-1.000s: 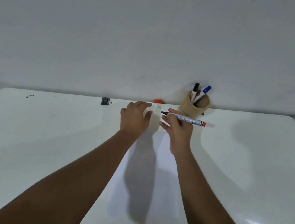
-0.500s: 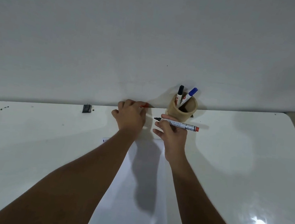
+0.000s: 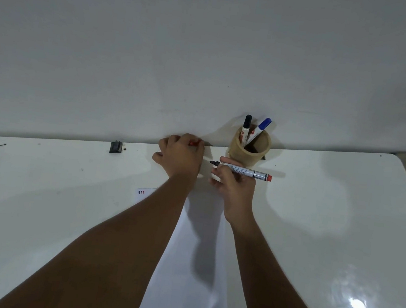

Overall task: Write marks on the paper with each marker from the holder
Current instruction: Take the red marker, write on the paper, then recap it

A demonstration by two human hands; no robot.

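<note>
A white sheet of paper lies on the table under my forearms, with small blue and red marks near its top left corner. My right hand grips an uncapped marker with a red end, held level with its dark tip pointing left. My left hand is closed over a small red cap at the table's far edge. A tan round holder stands just behind my right hand, holding a black-capped marker and a blue-capped marker.
The white table runs up against a plain white wall. A small black object sits at the far edge to the left, with dark specks further left. The table's right and near edges show at the lower right.
My left hand has reached further to the table's far edge and closed over the red cap. The view has tilted so the paper's marked corner shows. The right hand still holds the marker.
</note>
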